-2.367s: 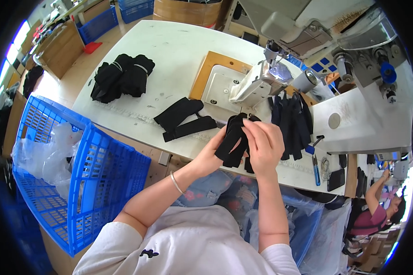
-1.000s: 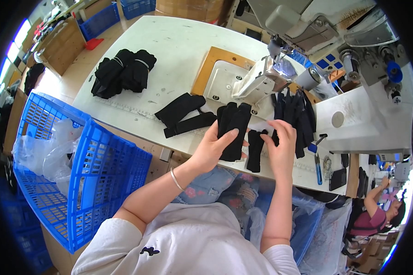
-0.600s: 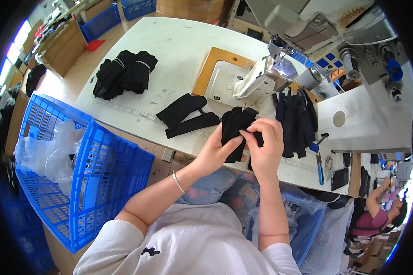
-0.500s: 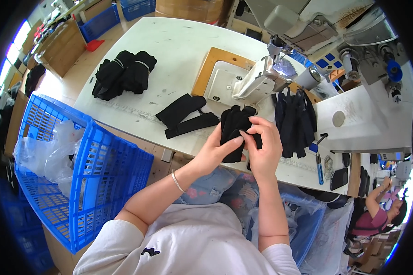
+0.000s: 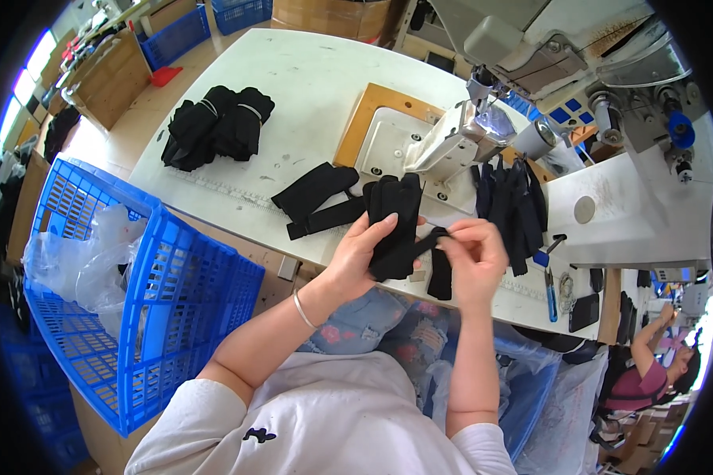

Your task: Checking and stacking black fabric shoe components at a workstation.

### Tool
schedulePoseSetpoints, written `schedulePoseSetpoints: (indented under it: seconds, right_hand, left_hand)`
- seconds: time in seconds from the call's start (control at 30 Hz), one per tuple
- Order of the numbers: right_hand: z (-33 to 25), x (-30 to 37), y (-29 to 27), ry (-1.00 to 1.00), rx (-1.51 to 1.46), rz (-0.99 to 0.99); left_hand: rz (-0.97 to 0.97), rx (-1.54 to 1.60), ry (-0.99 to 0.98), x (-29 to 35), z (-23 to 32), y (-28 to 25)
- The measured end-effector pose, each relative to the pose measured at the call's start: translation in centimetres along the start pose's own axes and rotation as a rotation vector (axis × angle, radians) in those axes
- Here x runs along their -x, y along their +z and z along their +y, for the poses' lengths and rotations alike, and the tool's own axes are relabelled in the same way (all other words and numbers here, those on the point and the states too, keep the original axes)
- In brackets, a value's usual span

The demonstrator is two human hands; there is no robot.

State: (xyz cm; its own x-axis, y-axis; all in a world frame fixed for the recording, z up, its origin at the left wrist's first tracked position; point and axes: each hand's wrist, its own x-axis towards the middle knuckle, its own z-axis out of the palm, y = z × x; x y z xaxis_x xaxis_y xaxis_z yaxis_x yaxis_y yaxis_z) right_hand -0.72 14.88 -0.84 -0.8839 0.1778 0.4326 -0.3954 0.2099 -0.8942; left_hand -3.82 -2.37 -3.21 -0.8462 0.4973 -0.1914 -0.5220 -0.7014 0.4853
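My left hand (image 5: pixel 354 255) is closed on a black fabric glove (image 5: pixel 394 229), with the thumb lying across its front. The glove is held up over the table's near edge, its finger-like parts pointing away from me. My right hand (image 5: pixel 475 257) pinches a narrow black part that sticks out from the glove's right side. Just below, a black fabric strip (image 5: pixel 440 275) hangs at the table edge. Left of the glove, loose black fabric pieces (image 5: pixel 317 194) lie on the table.
A sewing machine (image 5: pixel 451 142) stands beyond my hands. Two banded black bundles (image 5: pixel 242 123) lie at the table's (image 5: pixel 293 87) far left. Dark strips (image 5: pixel 519 214), blue-handled snips (image 5: pixel 550 293) and a phone (image 5: pixel 585 311) are at right. A blue crate (image 5: pixel 146 317) stands left; a person (image 5: pixel 646 368) sits far right.
My right hand has moved right, drawing a narrow black part out from the glove. My left hand has shifted slightly left, and the glove's finger-like parts are spread more plainly.
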Motion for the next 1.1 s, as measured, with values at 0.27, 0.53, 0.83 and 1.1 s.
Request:
schedulePoseSetpoints:
  seconds: [0.27, 0.53, 0.83, 1.1]
  right_hand:
    - [2.6, -1.8, -5.2, 0.37, 0.164, -0.106]
    - [-1.8, -1.1, -0.9, -0.116, 0.583, -0.046]
    - [0.0, -0.8, 1.4, -0.394, 0.573, -0.043]
    - [-0.3, -1.6, 1.7, -0.633, 0.848, -0.055]
  left_hand:
    - [-0.065, -0.061, 0.105, -0.2, -0.8, -0.2]
    - [-0.11, -0.225, 0.131, -0.4, -1.8, -0.6]
    - [-0.15, -0.167, 0.079, -0.1, -1.6, -0.4]
    - [-0.193, -0.356, 0.189, -0.4, -2.0, -0.8]
